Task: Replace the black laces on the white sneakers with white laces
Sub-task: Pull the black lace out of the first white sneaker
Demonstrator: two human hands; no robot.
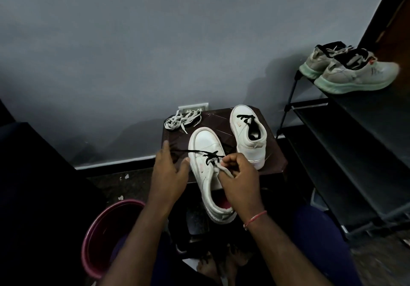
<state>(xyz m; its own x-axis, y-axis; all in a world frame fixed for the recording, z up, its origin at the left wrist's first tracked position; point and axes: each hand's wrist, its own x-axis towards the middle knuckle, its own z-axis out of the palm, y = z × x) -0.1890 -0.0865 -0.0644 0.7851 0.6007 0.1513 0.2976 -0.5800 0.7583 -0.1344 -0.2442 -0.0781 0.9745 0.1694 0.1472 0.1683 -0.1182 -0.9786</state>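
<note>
Two white sneakers stand on a small dark stool [275,163]. The near sneaker [206,143] lies toe-away in front of me, its black lace [210,156] partly pulled out, one end stretching left across the stool. My right hand [239,181] has curled fingers on the tongue and lace area of this shoe. My left hand [168,174] hovers by the shoe's left side, fingers relaxed, close to the loose lace end. The far sneaker [248,134] keeps its black lace [246,119]. A heap of white laces [182,120] lies at the stool's back left corner.
A pink bucket [93,237] stands on the floor at lower left. A black shoe rack [346,152] stands at right, a pair of grey-white trainers [348,70] on its top shelf. The grey wall and a socket plate [193,107] are behind the stool.
</note>
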